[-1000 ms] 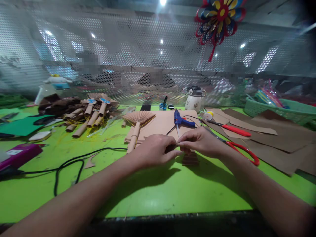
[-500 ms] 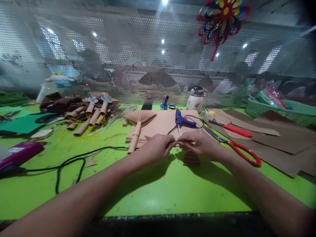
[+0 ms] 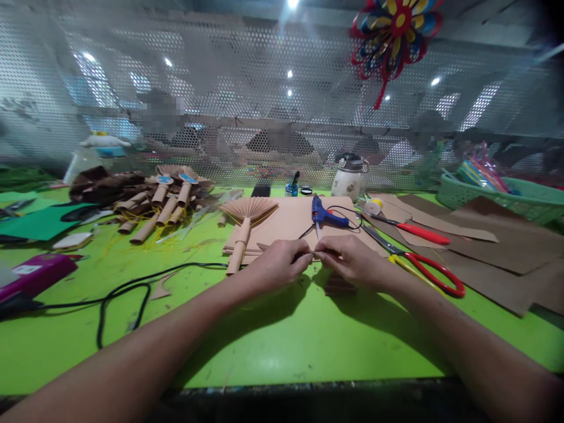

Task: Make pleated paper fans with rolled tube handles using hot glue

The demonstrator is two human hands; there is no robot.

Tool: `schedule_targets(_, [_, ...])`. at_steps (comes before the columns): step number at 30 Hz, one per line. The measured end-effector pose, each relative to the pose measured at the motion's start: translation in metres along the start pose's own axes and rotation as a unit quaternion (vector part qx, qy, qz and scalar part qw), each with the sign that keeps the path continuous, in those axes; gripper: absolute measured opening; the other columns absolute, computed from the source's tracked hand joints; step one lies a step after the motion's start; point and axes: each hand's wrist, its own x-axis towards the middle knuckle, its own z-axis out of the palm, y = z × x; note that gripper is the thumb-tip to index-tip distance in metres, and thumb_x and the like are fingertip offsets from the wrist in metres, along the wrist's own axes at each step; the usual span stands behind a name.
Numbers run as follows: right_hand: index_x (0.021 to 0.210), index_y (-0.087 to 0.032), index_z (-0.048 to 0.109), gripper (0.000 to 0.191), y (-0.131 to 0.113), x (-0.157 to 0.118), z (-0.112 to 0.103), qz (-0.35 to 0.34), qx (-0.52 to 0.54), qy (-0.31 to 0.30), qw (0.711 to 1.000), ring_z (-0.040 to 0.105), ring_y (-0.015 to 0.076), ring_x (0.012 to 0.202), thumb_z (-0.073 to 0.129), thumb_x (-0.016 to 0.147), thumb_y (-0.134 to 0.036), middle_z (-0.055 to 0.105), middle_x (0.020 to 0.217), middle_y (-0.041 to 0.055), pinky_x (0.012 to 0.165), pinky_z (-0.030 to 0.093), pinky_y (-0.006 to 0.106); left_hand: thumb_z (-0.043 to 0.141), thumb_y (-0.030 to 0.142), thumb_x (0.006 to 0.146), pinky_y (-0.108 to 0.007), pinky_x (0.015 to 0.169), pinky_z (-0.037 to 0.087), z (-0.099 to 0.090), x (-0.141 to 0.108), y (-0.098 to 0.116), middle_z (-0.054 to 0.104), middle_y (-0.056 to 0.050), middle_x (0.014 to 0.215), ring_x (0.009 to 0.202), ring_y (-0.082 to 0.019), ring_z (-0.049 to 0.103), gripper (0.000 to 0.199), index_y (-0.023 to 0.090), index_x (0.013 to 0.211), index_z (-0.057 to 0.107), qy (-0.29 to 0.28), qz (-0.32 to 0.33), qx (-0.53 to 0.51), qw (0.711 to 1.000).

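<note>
My left hand (image 3: 288, 258) and my right hand (image 3: 341, 255) meet above the green table. Their fingertips pinch a small piece of brown paper (image 3: 314, 253), mostly hidden by the fingers. Just beyond them a blue glue gun (image 3: 328, 214) lies on a stack of tan paper (image 3: 291, 217), its glue stick pointing towards my right hand. Left of the glue gun rests a pleated paper fan (image 3: 247, 220) with a rolled paper handle. Folded brown paper strips (image 3: 340, 286) lie on the table under my right hand.
Red-handled scissors (image 3: 434, 273) and a red-handled tool (image 3: 423, 233) lie to the right by brown sheets (image 3: 493, 267). A black cable (image 3: 154, 279) crosses the left side. Several paper fans (image 3: 170, 205) are piled back left. A white bottle (image 3: 349, 179) stands behind.
Both hands stay in nearly the same spot, with the fingers shifting slightly around the small brown paper piece. The view has moved a little.
</note>
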Motion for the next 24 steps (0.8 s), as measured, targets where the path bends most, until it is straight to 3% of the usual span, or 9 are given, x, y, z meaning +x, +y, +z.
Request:
schedule_targets(10, [0.084,-0.014,0.062,0.013,-0.0021,0.0012,0.0064,0.05,0.031,0.017,0.998,0.054,0.0137,0.066,0.052,0.09,-0.014,0.064,0.073,0.0031,0.063,0.041,0.025,0.043,0.026,0.091,-0.025,0.058,0.033,0.0002,0.0011,0.0019,0.062,-0.002,0.07,0.063,-0.013,0.051,0.024,0.016,0.08,0.062,0.016,-0.005,0.003,1.0])
schedule_targets(24, [0.082,-0.014,0.064,0.012,-0.0002,0.0015,0.0031,0.03,0.04,0.024,0.998,0.051,0.0123,0.063,0.054,0.089,-0.015,0.062,0.07,0.0017,0.061,0.039,0.024,0.042,0.03,0.092,-0.027,0.06,0.034,0.002,0.0001,0.003,0.063,-0.003,0.072,0.064,-0.015,0.051,0.026,0.016,0.085,0.063,0.02,-0.008,-0.007,1.0])
